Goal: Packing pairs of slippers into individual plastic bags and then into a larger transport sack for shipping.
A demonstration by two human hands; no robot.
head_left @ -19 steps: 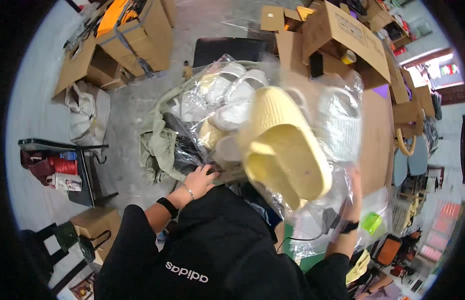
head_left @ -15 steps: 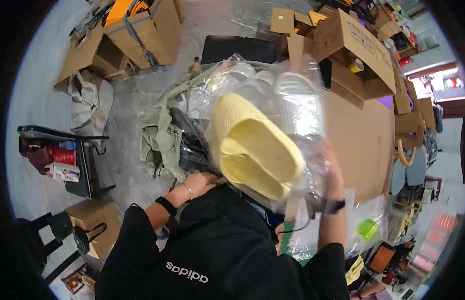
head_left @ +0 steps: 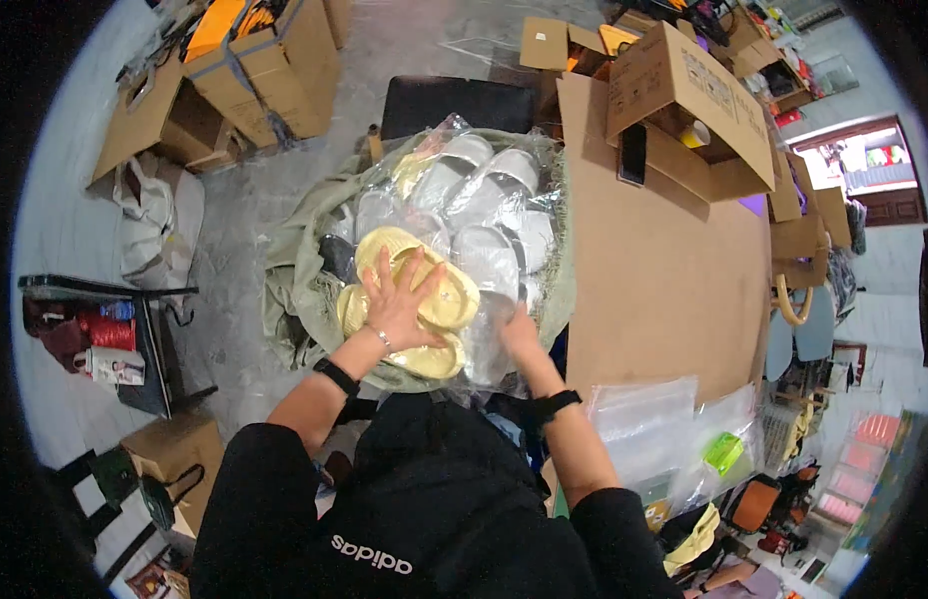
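A pair of yellow slippers [head_left: 451, 306] in clear plastic lies on the near side of a pile in a greenish woven sack [head_left: 309, 215]. My left hand [head_left: 397, 304] presses on the pair, fingers spread wide. Just to its right, a pale grey slipper [head_left: 486, 262] in clear wrap lies on the heap. My right hand [head_left: 519, 332] is at the near right edge of that bagged slipper, fingers curled on the clear plastic bag and partly hidden. Several white slippers [head_left: 464, 150] in clear bags fill the sack's far part.
A brown cardboard surface [head_left: 673, 290] stands right of the sack, bearing an open carton [head_left: 683, 110], a phone [head_left: 632, 155] and clear plastic bags [head_left: 643, 419]. A black chair [head_left: 149, 339] and cartons [head_left: 264, 80] are on the left. A dark flat panel [head_left: 459, 105] lies beyond the sack.
The yellow slippers have come down from close to the camera onto the pile. My left hand has moved from the sack's near edge onto them; my right hand has moved left and lower.
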